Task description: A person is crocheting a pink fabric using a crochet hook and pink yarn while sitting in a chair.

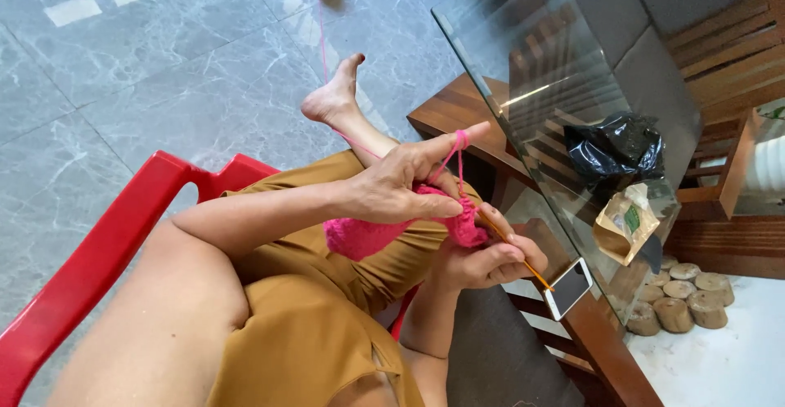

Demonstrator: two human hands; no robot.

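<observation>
Your left hand (392,190) pinches the pink crochet piece (368,235), half hidden; right hand (482,261) grips the mostly covered hook (536,275); black bag (615,147) contents unseen.

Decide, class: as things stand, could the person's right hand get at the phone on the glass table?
Probably yes: the phone lies at the table's near edge beside the right hand, nothing between, though that hand holds a crochet hook.

Grey marble floor (163,72), red chair (98,252), glass-topped wooden table (523,55) — daylight, seemingly, from the side.
</observation>
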